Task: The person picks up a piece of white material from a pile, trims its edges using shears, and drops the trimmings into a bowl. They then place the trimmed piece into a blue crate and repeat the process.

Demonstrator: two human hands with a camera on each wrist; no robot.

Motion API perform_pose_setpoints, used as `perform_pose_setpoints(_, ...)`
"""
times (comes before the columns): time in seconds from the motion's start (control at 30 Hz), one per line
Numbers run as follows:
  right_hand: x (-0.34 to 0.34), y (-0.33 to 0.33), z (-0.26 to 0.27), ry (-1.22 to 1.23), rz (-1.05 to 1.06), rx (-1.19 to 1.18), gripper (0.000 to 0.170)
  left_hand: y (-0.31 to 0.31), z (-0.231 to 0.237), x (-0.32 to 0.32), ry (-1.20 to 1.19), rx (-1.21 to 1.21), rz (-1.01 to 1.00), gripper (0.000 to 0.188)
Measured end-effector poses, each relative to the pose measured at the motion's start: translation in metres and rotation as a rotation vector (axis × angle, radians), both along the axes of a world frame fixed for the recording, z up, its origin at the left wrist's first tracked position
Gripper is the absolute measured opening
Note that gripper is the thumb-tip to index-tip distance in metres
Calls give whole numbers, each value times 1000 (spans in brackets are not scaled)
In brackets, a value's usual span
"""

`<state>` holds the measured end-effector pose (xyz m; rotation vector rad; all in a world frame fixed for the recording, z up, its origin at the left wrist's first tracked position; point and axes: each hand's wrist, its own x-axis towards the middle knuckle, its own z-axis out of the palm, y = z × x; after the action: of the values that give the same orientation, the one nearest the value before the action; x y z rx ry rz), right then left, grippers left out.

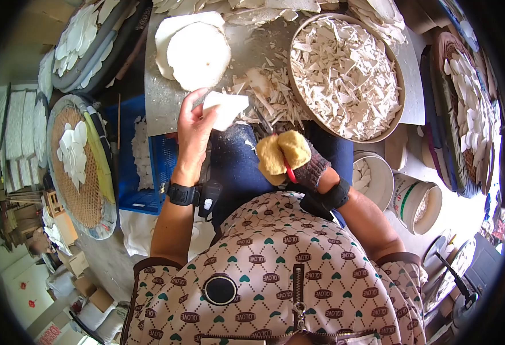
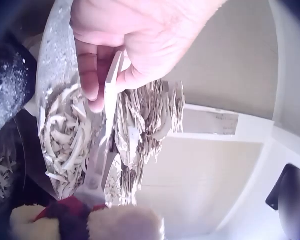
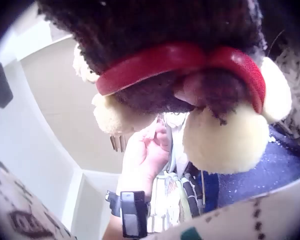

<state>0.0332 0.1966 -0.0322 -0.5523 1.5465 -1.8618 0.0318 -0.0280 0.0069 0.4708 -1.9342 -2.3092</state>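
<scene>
My bare left hand [image 1: 195,126] pinches a thin white flat piece [image 1: 227,110] between thumb and fingers, over the near edge of the metal-topped table. Seen edge-on in the left wrist view, that piece [image 2: 111,95] reaches down to the metal blades [image 2: 96,167] of a pair of scissors. My right hand [image 1: 313,170], in a dark knitted glove, grips the scissors by their red handles [image 3: 150,65]. Thick yellow padding [image 1: 284,152] wraps the handles and covers much of the fingers. In the head view the blades [image 1: 263,122] point away from me, near the piece's right side.
A round tray [image 1: 400,100] full of white offcuts stands on the table [image 1: 244,43], beside loose scraps [image 1: 270,86]. Larger round white sheets [image 1: 198,54] lie at the left. Below are a blue crate [image 1: 163,152] and white buckets [image 1: 382,172]. Round racks [image 1: 80,167] hold more pieces.
</scene>
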Motion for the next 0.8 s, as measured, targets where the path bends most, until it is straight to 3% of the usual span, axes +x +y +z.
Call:
perform_pose_setpoints(0.1, 6, 7, 8, 221, 74, 188, 22, -44, 0, 19, -183, -78, -8, 33)
perform_pose_setpoints(0.17, 13, 14, -14, 110, 87, 191, 20, -90, 11, 35, -223, -254, 164, 35)
perform_pose_setpoints(0.23, 18, 19, -29, -100, 56, 72, 18, -170, -15, 53, 27, -682, 326, 37)
perform_pose_setpoints(0.3, 16, 19, -14, -203, 117, -28, 21, -171, 22, 50, -84, -1434, 472, 39)
perform_pose_setpoints(0.37, 19, 14, -6, -241, 161, -88, 25, -140, 36, 27, 109, -1337, 288, 38)
perform_pose_setpoints(0.4, 23, 10, -15, -229, 166, -126, 32, -114, 37, 12, 97, -1181, 169, 35)
perform_pose_setpoints(0.47, 17, 6, 9, -31, 217, 32, 32, -64, 27, -13, -2, -876, -175, 31)
perform_pose_setpoints(0.5, 17, 3, 13, 1, 195, 84, 33, -41, 16, -28, 80, -764, -313, 40)
perform_pose_setpoints(0.57, 15, 9, 21, 21, 226, 76, 31, 0, -4, -49, 357, -1121, -421, 47)
perform_pose_setpoints(0.67, 19, 19, 19, 99, 185, 44, 32, 13, -27, -79, 432, -1409, -553, 46)
perform_pose_setpoints(0.73, 22, 23, 10, 158, 108, -16, 36, 13, -25, -93, 321, -1356, -667, 43)
perform_pose_setpoints(0.8, 20, 26, 6, 84, 186, 63, 31, 10, -25, -101, 326, -1257, -693, 31)
